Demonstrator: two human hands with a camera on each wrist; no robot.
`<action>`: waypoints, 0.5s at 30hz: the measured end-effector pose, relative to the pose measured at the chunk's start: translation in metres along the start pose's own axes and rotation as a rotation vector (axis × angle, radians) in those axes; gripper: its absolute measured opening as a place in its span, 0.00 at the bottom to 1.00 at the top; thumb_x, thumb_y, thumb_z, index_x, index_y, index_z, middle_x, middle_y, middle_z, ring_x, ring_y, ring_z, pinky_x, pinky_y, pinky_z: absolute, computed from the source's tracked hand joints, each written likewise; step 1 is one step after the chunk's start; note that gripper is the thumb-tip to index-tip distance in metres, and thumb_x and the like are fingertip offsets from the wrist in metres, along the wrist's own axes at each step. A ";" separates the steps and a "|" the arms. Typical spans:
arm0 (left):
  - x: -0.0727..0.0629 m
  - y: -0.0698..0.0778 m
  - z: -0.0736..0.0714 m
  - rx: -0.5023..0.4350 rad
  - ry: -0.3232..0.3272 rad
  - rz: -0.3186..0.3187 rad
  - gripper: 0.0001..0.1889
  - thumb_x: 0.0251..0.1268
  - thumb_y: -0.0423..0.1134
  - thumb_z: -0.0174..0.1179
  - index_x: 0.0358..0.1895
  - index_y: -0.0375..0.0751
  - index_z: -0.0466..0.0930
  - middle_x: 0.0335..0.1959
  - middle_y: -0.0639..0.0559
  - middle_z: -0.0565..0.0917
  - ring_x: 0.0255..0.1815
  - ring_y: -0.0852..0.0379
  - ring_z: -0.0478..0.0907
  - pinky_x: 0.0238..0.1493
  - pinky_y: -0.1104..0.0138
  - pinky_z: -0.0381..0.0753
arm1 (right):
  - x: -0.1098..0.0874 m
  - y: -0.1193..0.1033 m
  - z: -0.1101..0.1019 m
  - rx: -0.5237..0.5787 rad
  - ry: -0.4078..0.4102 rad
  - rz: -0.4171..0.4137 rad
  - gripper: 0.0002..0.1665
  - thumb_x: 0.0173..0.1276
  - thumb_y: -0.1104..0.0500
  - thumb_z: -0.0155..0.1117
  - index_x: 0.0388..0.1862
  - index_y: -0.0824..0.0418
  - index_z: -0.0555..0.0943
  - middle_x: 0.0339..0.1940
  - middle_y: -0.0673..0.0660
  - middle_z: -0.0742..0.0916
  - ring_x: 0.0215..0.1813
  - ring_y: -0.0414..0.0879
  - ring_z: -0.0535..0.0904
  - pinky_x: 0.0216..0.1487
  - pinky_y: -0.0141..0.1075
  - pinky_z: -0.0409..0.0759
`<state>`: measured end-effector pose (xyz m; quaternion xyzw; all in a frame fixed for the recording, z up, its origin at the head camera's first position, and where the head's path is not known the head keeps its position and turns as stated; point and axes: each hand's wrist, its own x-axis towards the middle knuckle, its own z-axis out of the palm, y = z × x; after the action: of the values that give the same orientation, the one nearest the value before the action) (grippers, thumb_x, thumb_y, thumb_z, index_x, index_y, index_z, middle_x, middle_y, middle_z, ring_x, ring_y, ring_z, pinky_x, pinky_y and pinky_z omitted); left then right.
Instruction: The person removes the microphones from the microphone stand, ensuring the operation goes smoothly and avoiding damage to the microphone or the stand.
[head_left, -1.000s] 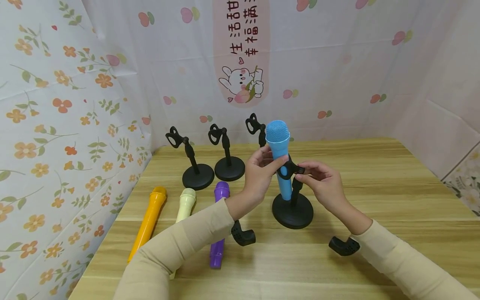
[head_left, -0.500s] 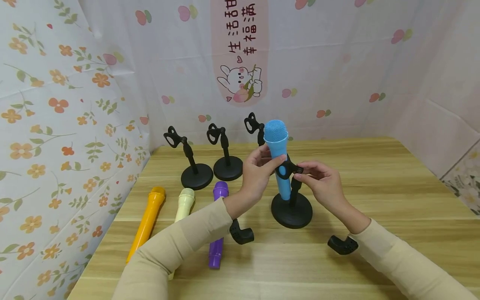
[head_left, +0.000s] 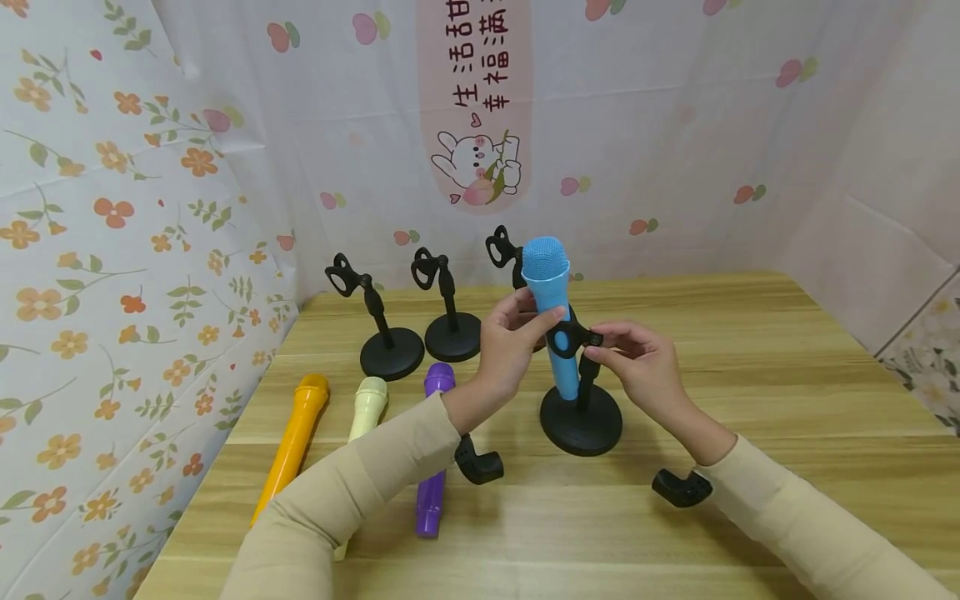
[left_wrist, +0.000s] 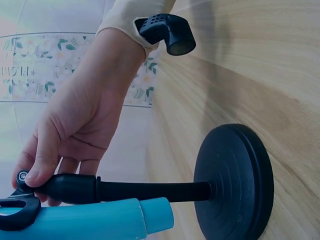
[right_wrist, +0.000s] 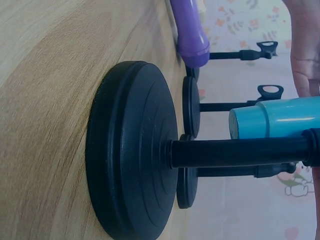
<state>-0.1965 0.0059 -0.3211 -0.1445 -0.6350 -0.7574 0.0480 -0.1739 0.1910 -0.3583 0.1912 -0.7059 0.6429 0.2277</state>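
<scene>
A blue microphone [head_left: 551, 287] stands nearly upright, slightly tilted, with its handle through the clip [head_left: 570, 337] of a black desktop microphone stand [head_left: 581, 423]. My left hand [head_left: 508, 337] grips the microphone below its mesh head, thumb at the front near the clip. With thumb and fingers, my right hand [head_left: 637, 358] pinches the joint where the clip meets the stand's post. In the left wrist view, that right hand [left_wrist: 75, 120] holds the top of the post, and the microphone's lower end [left_wrist: 100, 220] runs beside the post, past the clip.
Black stands with clips [head_left: 392, 353] [head_left: 453, 337] stand along the back; another [head_left: 504, 247] is partly hidden behind my left hand. On the left lie an orange microphone [head_left: 295, 442], a cream microphone [head_left: 367, 408] and a purple microphone [head_left: 431, 500], the last two partly under my left sleeve.
The whole head view shifts slightly left. The blue microphone's head leans a little further left; both hands keep their holds on the microphone and the stand.
</scene>
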 end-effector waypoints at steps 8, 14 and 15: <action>0.003 0.001 -0.002 -0.022 -0.030 0.027 0.19 0.62 0.37 0.67 0.57 0.39 0.79 0.44 0.48 0.83 0.44 0.54 0.81 0.43 0.60 0.83 | -0.001 -0.023 0.006 -0.004 -0.004 -0.014 0.15 0.55 0.83 0.64 0.43 0.79 0.79 0.31 0.47 0.86 0.32 0.38 0.82 0.37 0.29 0.82; 0.003 0.002 -0.004 -0.022 -0.046 0.028 0.19 0.63 0.37 0.67 0.57 0.39 0.79 0.45 0.48 0.83 0.45 0.54 0.81 0.44 0.60 0.83 | -0.002 -0.014 0.004 -0.017 0.010 0.009 0.15 0.56 0.82 0.65 0.44 0.78 0.80 0.32 0.47 0.85 0.32 0.38 0.81 0.37 0.29 0.83; 0.003 0.002 -0.005 -0.021 -0.048 0.026 0.19 0.63 0.37 0.66 0.57 0.39 0.79 0.45 0.48 0.83 0.45 0.54 0.81 0.44 0.59 0.83 | -0.002 -0.012 0.004 -0.021 0.013 0.015 0.15 0.56 0.82 0.65 0.44 0.78 0.80 0.32 0.47 0.85 0.32 0.39 0.81 0.37 0.29 0.83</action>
<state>-0.1996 0.0010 -0.3191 -0.1716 -0.6259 -0.7597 0.0411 -0.1663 0.1863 -0.3500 0.1791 -0.7125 0.6384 0.2295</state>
